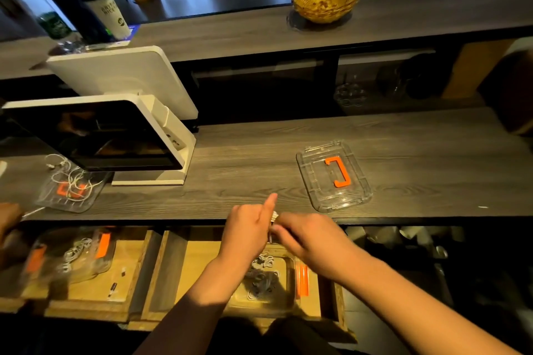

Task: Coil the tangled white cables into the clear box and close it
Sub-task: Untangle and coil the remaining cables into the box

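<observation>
From the head camera, both hands meet over the near edge of the dark wood-grain counter (259, 158). The left hand (248, 228) has its fingers curled around a small bundle of white cable (273, 217), with the forefinger sticking out straight toward the counter. The right hand (305, 235) touches the same bundle from the other side, fingers bent in on it; how firmly it pinches is hard to tell, since the fingertips are blurred. Below the hands, in an open wooden drawer (202, 262), sits the clear box (284, 277) with an orange latch (302, 281) on its right side and more white cables (261, 275) heaped inside. The box's clear lid (334, 176), with an orange handle (338, 170), lies flat on the counter to the right, well apart from the box. At the left, a white screen terminal (115, 135) stands on the counter, with another clear lid (69, 193) and loose white cables beside it. A wicker basket (324, 0) stands on the upper shelf
</observation>
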The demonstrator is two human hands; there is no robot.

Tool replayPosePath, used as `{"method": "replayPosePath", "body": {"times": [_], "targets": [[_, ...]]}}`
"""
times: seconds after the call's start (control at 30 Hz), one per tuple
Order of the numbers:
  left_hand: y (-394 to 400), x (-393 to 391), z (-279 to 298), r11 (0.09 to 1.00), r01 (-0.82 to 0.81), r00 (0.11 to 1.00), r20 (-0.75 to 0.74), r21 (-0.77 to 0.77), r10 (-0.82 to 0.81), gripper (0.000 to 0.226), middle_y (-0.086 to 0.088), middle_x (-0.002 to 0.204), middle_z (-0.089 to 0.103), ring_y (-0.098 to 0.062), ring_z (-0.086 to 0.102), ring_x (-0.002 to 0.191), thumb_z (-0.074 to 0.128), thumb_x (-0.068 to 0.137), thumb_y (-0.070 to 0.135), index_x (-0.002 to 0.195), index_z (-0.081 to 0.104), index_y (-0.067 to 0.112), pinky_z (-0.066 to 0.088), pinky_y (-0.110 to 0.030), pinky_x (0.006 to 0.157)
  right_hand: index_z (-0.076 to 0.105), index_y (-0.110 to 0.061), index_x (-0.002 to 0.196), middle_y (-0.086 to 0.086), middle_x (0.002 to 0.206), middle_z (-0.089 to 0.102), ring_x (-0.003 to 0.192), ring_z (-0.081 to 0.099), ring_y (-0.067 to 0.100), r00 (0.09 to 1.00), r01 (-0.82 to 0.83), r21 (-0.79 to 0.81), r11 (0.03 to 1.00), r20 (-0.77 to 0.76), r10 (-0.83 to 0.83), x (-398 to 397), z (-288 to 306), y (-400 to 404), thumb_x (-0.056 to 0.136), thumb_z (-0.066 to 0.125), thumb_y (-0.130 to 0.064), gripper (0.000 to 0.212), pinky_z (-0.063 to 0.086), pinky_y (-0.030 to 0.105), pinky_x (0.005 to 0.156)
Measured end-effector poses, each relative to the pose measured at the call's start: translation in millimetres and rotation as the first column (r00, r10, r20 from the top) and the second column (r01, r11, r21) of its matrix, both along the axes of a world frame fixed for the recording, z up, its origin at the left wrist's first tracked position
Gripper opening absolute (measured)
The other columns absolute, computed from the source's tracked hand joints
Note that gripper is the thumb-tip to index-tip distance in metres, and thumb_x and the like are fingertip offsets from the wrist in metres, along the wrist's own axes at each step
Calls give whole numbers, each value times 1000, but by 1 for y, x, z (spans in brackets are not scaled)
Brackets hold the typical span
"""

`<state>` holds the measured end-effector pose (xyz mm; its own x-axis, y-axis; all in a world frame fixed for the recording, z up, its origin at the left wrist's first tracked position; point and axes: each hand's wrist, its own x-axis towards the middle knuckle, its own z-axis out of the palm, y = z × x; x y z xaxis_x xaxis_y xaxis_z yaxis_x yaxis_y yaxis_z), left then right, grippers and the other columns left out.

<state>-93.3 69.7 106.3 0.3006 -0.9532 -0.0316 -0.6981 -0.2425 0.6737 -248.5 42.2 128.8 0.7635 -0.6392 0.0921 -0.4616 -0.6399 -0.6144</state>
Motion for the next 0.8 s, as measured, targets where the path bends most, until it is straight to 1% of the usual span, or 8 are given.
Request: {"method": "replayPosePath", "body": {"times": [0.1,0.2,0.27,0.33,0.47,0.53,0.7,0.8], "targets": [[4,-2,5,991,115,952,-293,66,-91,65,5,41,35,-15,31,43,35,86,63,43,43,16,27,-31,51,62,-24,99,-9,83,67,75,63,9,994,60,0,998,91,-60,-9,0,-22,95,32,-50,40,52,30,67],[8,-4,16,989,143,873,-478,49,-102,76,-8,47,39,-17,33,45,35,90,68,51,48,3,27,-31,50,67,-21,97,-12,82,67,75,62,5,975,109,187,976,170,-141,-14,-6,-36,96,51,-37,23,52,31,69],[9,-9,25,994,97,848,-526,42,-60,74,-4,41,45,-14,38,36,36,88,64,52,52,0,31,-26,44,68,-22,95,-11,84,69,79,64,5,969,118,277,954,178,-172,-14,-13,-36,95,56,-26,13,53,34,73],[7,-14,29,997,-60,819,-569,42,74,62,1,40,49,-7,40,32,40,88,56,56,56,6,31,-20,39,67,-24,97,-10,85,69,80,63,4,972,119,308,944,156,-173,-9,-19,-27,95,57,-21,11,52,33,73],[2,-15,12,936,-349,827,-483,-39,288,59,-2,40,45,-12,40,38,51,93,49,49,51,10,35,-27,45,54,-25,111,-7,78,68,72,63,7,958,170,327,929,167,-234,5,-25,1,96,55,-26,15,51,32,68],[3,-12,4,893,-441,822,-440,-92,361,59,-1,42,37,-15,35,43,59,90,48,44,41,16,31,-33,49,53,-23,104,0,72,68,66,65,8,927,225,406,886,192,-323,10,-27,17,94,58,-28,12,54,35,67],[3,-6,-4,858,-509,798,-410,-69,441,63,4,42,28,-15,27,46,70,84,43,41,30,20,28,-35,51,67,-15,85,15,70,70,67,70,25,752,117,770,628,344,-562,16,-21,39,90,65,-13,6,56,33,65],[5,-5,-7,866,-497,818,-360,-50,448,65,5,39,27,-14,26,44,72,83,43,39,29,20,29,-35,50,70,-6,92,14,81,73,78,72,25,744,49,788,613,380,-549,17,-16,38,93,60,-11,12,58,32,74]]}}
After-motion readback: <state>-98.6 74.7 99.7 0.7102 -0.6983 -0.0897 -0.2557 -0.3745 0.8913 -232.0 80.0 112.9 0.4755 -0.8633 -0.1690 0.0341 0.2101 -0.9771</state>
